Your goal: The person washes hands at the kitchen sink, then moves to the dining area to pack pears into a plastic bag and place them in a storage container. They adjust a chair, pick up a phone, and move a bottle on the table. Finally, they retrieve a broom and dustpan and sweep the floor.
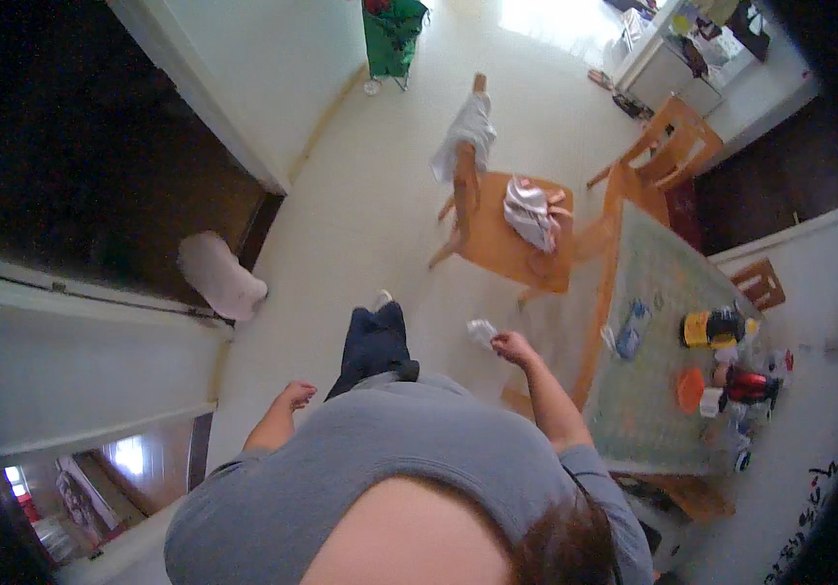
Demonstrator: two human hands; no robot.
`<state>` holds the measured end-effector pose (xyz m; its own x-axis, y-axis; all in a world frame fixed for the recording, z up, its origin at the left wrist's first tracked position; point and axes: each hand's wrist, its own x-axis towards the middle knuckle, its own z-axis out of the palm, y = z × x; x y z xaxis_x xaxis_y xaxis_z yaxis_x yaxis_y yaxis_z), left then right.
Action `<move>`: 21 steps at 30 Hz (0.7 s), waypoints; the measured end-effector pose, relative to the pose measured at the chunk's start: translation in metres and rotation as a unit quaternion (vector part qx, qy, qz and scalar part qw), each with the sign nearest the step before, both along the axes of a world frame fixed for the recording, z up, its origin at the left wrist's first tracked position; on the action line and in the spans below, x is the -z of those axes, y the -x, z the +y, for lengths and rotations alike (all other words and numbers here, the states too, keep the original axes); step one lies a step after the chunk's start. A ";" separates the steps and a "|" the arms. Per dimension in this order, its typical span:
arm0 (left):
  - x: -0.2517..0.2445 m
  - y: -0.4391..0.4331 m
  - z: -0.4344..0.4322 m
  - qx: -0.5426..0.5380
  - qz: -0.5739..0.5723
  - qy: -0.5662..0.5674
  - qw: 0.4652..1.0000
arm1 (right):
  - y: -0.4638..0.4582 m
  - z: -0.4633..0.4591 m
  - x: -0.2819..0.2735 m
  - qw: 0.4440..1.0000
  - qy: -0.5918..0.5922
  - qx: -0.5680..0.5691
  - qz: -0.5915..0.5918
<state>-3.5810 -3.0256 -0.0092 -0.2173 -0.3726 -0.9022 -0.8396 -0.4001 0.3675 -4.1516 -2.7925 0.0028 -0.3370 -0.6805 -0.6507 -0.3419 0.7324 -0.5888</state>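
My right hand (512,349) is closed on a small white crumpled item (482,333), perhaps a tissue or cloth, held out over the pale floor beside the dining table (638,424). My left hand (299,394) hangs at my left side with its fingers loosely curled; nothing shows in it. Ahead and to the right stands a wooden chair (495,234). A white and pink cloth item (532,212) lies on its seat, and a light grey cloth (466,135) hangs over its back.
The table bears a bottle with a yellow label (711,329), an orange item (690,389) and a blue packet (632,336). Another wooden chair (671,146) stands at its far end. At left are a dark doorway (133,168) and a whitish rounded object (221,278). A green bag-like item (393,36) stands far ahead.
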 end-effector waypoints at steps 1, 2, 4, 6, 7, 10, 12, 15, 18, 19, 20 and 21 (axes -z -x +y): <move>0.007 0.003 -0.036 0.004 -0.011 0.009 1.000 | -0.003 -0.020 -0.012 1.000 0.014 -0.005 -0.015; 0.016 0.012 -0.074 0.014 -0.020 0.016 1.000 | -0.001 -0.037 -0.026 1.000 0.014 -0.016 -0.008; 0.018 0.030 -0.154 -0.020 -0.015 0.035 0.999 | 0.005 -0.068 -0.046 0.999 -0.009 -0.035 0.003; 0.001 0.087 -0.239 -0.004 0.015 0.146 0.989 | 0.021 -0.094 -0.062 0.998 -0.053 -0.036 0.026; -0.010 0.133 -0.274 0.002 0.037 0.179 0.983 | 0.040 -0.098 -0.068 0.999 -0.034 -0.013 0.040; -0.020 0.172 -0.381 0.011 0.076 0.275 0.958 | 0.047 -0.152 -0.080 0.995 0.054 0.036 0.069; -0.028 0.223 -0.440 0.023 0.094 0.301 0.949 | 0.059 -0.197 -0.102 0.980 0.115 0.084 0.138; -0.028 0.313 -0.478 -0.029 0.138 0.210 0.968 | 0.093 -0.258 -0.118 0.926 0.226 0.162 0.256; -0.017 0.362 -0.497 -0.060 0.257 0.065 0.962 | 0.122 -0.341 -0.162 0.870 0.318 0.199 0.318; -0.022 0.394 -0.490 -0.033 0.239 0.041 0.969 | 0.129 -0.356 -0.180 0.862 0.319 0.230 0.320; -0.026 0.417 -0.477 -0.013 0.217 0.020 0.976 | 0.133 -0.373 -0.203 0.848 0.353 0.233 0.318; -0.025 0.435 -0.481 0.013 0.226 -0.006 0.974 | 0.136 -0.390 -0.216 0.855 0.336 0.185 0.349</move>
<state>-4.0160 -3.5066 0.0158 -0.6034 -0.3509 -0.7161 -0.6027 -0.3875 0.6976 -4.2878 -3.1829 0.2191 -0.7575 -0.5841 0.2917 -0.5988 0.4435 -0.6669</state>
